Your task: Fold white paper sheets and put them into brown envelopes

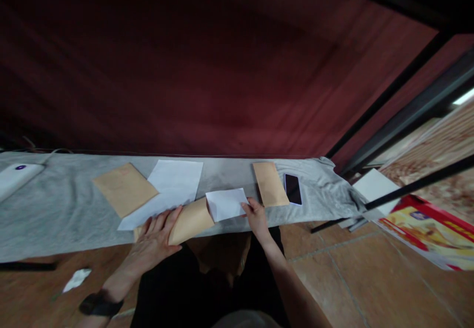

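A brown paper envelope (190, 221) lies near the front edge of the cloth-covered table, its mouth facing right. My left hand (157, 236) rests across its left end, fingers over the top and thumb along the near edge, holding it. A folded white paper (225, 204) meets the envelope's mouth; how far it reaches inside is hidden. At the paper's right end, my right hand (255, 217) pinches it between thumb and fingers. Behind my left hand lie a white sheet (177, 177) and another brown envelope (126, 189), which overlaps the sheet.
Right of my right hand lie a brown envelope (271, 185) and a phone (293, 189). A white device (18, 177) with a cable sits at the far left. Grey cloth (74, 219) covers the narrow table. A dark red curtain (207, 81) hangs behind. A red-yellow box (429, 232) stands right.
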Motion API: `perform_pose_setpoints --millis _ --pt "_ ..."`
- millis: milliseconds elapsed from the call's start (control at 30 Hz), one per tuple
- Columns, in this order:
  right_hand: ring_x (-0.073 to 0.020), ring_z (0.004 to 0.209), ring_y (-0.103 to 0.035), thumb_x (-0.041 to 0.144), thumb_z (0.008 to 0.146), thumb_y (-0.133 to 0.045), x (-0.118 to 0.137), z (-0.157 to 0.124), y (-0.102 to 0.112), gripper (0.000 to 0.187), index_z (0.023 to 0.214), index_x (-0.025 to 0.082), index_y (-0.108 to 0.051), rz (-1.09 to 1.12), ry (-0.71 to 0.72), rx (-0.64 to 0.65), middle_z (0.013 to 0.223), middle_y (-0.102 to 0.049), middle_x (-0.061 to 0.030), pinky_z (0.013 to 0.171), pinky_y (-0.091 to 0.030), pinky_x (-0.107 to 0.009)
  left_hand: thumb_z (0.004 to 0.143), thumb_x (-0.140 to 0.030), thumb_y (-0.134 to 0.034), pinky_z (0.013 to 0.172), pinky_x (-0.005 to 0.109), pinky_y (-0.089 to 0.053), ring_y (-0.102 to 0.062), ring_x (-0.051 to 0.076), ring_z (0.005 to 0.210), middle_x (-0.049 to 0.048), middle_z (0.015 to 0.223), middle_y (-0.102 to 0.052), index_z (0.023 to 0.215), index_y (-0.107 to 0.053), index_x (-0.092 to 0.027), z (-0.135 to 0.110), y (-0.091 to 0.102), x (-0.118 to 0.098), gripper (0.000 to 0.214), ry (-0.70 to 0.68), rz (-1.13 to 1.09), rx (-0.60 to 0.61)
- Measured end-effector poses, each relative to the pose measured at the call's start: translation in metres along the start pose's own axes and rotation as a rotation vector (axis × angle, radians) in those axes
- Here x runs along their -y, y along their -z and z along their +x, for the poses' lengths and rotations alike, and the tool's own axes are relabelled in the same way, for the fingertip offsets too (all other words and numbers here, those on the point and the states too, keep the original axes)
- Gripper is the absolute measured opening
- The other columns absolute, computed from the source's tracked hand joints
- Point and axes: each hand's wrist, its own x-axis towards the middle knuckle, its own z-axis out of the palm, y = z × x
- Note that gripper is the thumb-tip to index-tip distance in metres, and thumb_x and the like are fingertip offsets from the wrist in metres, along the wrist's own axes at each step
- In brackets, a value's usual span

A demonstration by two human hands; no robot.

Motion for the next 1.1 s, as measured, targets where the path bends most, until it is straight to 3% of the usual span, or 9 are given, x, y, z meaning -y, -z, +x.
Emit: perform_pose_setpoints --millis 167,300,500,700,767,933,1100 --pt "-0.0164 0.061 -0.058 0.039 0.089 -0.057 0.003 0.003 0.015 0.021 0.084 0.023 -0.068 -0.295 0.110 0.045 0.068 -0.064 -0.0002 0.061 -0.049 -0.026 0.074 -0.034 -0.068 0.112 0.054 -0.033 -0.048 0.037 0.131 0.0142 0.142 -0.050 0.161 -0.011 -0.026 -0.001 0.001 -0.004 0.104 0.028 0.019 0.007" --pt "-0.0166 0.061 -0.058 0.037 0.088 -0.057 0.007 0.009 0.023 0.019 0.080 0.024 -0.069 -0.345 0.122 0.102 0.063 -0.063 0.0019 0.060 -0.045 -0.025 0.073 -0.033 -0.067 0.115 0.059 -0.026 -0.045 0.038 0.135 0.0147 0.143 -0.049 0.160 -0.011 -0.026 -0.001 -0.004 -0.002 0.104 0.004 0.019 0.005" --pt "-0.0163 0.067 -0.061 0.030 0.085 -0.059 0.005 0.006 -0.006 0.015 0.077 0.023 -0.069 -0.279 0.044 0.080 0.070 -0.066 0.0012 0.064 -0.048 -0.024 0.072 -0.033 -0.069 0.117 0.061 -0.024 -0.044 0.037 0.136 0.0151 0.142 -0.049 0.160 -0.010 -0.026 0.010 -0.002 -0.014 0.107 -0.035 -0.015 -0.017" --pt "-0.0183 0.105 -0.065 0.027 0.088 -0.057 0.001 -0.001 -0.043 0.020 0.077 0.023 -0.074 -0.170 0.029 0.051 0.112 -0.069 -0.0057 0.094 -0.050 -0.028 0.072 -0.030 -0.070 0.117 0.061 -0.023 -0.043 0.037 0.138 0.0160 0.146 -0.046 0.160 -0.013 -0.026 0.029 0.002 -0.040 0.104 -0.060 -0.048 -0.044" --pt "-0.0173 0.099 -0.067 0.026 0.089 -0.055 -0.001 0.001 -0.048 0.023 0.076 0.023 -0.074 -0.175 -0.034 0.080 0.106 -0.071 -0.0044 0.090 -0.051 -0.027 0.073 -0.030 -0.070 0.117 0.062 -0.023 -0.042 0.037 0.139 0.0168 0.147 -0.045 0.159 -0.014 -0.026 0.034 0.000 -0.043 0.104 -0.086 -0.046 -0.057" --pt "-0.0152 0.069 -0.064 0.028 0.087 -0.056 -0.006 0.006 -0.044 0.028 0.062 0.023 -0.068 -0.184 -0.092 0.102 0.068 -0.067 0.0014 0.065 -0.051 -0.023 0.072 -0.030 -0.071 0.117 0.062 -0.022 -0.041 0.038 0.140 0.0182 0.147 -0.045 0.159 -0.014 -0.025 0.040 -0.002 -0.042 0.104 -0.138 -0.040 -0.045" --pt "-0.0165 0.080 -0.065 0.025 0.087 -0.056 -0.005 0.007 -0.034 0.028 0.061 0.022 -0.067 -0.172 -0.041 0.068 0.081 -0.070 -0.0015 0.077 -0.052 -0.025 0.070 -0.031 -0.072 0.117 0.063 -0.022 -0.041 0.039 0.139 0.0173 0.146 -0.045 0.159 -0.012 -0.027 0.040 0.002 -0.046 0.108 -0.117 -0.045 -0.024"
